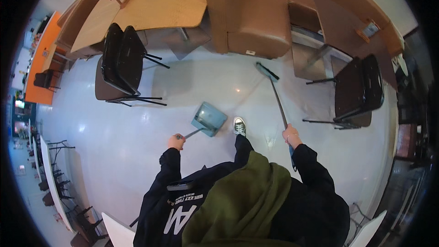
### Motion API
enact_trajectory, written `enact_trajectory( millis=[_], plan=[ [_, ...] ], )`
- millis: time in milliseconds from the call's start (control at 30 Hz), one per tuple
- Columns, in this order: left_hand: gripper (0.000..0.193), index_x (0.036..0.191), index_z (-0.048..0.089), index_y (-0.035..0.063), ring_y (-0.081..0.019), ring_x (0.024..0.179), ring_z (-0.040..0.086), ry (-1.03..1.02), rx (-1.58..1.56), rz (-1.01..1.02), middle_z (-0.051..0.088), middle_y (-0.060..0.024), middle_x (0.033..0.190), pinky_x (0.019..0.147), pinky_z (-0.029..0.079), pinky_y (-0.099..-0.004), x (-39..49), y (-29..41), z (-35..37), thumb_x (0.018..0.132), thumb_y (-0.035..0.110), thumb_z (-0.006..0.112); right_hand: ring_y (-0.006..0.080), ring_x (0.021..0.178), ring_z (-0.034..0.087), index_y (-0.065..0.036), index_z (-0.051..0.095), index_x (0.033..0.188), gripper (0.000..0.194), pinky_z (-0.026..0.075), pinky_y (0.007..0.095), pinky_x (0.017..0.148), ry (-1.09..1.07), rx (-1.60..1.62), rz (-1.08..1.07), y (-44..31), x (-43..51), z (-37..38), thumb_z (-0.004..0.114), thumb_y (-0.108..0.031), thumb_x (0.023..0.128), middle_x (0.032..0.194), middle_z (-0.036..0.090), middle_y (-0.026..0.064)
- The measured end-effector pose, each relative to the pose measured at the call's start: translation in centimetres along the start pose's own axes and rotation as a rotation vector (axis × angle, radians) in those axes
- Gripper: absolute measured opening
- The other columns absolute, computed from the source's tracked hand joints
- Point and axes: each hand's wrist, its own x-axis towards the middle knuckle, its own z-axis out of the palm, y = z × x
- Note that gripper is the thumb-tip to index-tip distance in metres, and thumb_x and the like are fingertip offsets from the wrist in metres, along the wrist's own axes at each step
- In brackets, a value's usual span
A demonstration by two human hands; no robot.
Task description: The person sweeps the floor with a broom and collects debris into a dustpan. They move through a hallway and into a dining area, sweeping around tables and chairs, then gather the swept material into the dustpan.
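My left hand (pixel 176 142) grips the upper end of a long-handled dustpan (pixel 212 115), whose blue-grey pan is low over the white floor ahead of me. In my right hand (pixel 291 135) is the dark handle of a broom (pixel 280 104). The broom's head (pixel 267 71), with dark bristles, reaches out to the floor in front of a brown upholstered bench (pixel 259 24). Pan and broom head are well apart. One sneaker (pixel 239 126) of mine shows between the two tools.
Black folding chairs (pixel 120 65) stand at the left, beside a wooden table (pixel 161 3). More folding chairs (pixel 358 89) are at the right by a brown table (pixel 346 24). White tables (pixel 55 181) line the far left, and table edges (pixel 118 230) lie close behind me.
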Motion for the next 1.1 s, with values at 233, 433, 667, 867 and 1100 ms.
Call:
enact_trajectory(
  millis=[233, 433, 667, 867, 1100],
  plan=[
    [0.021, 0.081, 0.063, 0.0078, -0.0297, 0.073, 0.060, 0.100, 0.288, 0.004, 0.061, -0.0167, 0.079, 0.068, 0.047, -0.0388, 1.7, 4.8, 4.9, 0.069, 0.022, 0.053, 0.0350, 0.086, 0.058, 0.008, 0.048, 0.098, 0.028, 0.048, 0.0363, 0.071, -0.123, -0.466, -0.322, -4.4, 2.8, -3.2, 0.047, -0.008, 0.075, 0.092, 0.057, 0.0239],
    [0.024, 0.084, 0.063, 0.0075, -0.0323, 0.082, 0.058, 0.137, 0.212, -0.097, 0.061, -0.0170, 0.084, 0.073, 0.046, -0.0395, 0.2, 6.0, 4.5, 0.068, 0.021, 0.051, 0.0329, 0.082, 0.058, 0.007, 0.050, 0.095, 0.029, 0.048, 0.0357, 0.068, -0.321, -0.628, -0.578, -2.1, -2.4, -8.4, 0.048, -0.012, 0.073, 0.089, 0.057, 0.0220],
    [0.027, 0.084, 0.063, 0.0032, -0.0336, 0.083, 0.058, 0.282, -0.033, -0.230, 0.060, -0.0202, 0.086, 0.075, 0.046, -0.0395, -3.2, -0.1, 4.3, 0.066, 0.020, 0.053, 0.0304, 0.078, 0.058, 0.005, 0.052, 0.091, 0.030, 0.047, 0.0351, 0.064, -0.366, -0.629, -0.579, -2.1, -1.0, -10.8, 0.050, -0.017, 0.072, 0.085, 0.058, 0.0197],
    [0.027, 0.083, 0.060, 0.0021, -0.0219, 0.062, 0.060, 0.430, -0.578, -0.426, 0.059, -0.0146, 0.066, 0.055, 0.047, -0.0336, -18.5, -15.0, 8.9, 0.071, 0.026, 0.057, 0.0282, 0.074, 0.058, 0.004, 0.054, 0.088, 0.031, 0.046, 0.0345, 0.060, -0.397, -0.789, -0.709, -10.1, 2.1, -7.9, 0.051, -0.022, 0.071, 0.082, 0.058, 0.0178],
    [0.022, 0.076, 0.058, 0.0007, -0.0177, 0.046, 0.054, 0.891, -1.265, -0.722, 0.055, -0.0084, 0.063, 0.044, 0.045, -0.0288, -34.7, -20.9, 14.1, 0.065, 0.020, 0.061, 0.0287, 0.073, 0.058, -0.002, 0.059, 0.076, 0.030, 0.045, 0.0359, 0.061, -0.455, -1.507, -1.034, -21.8, 3.4, 1.4, 0.052, -0.031, 0.069, 0.082, 0.058, 0.0157]
  ],
)
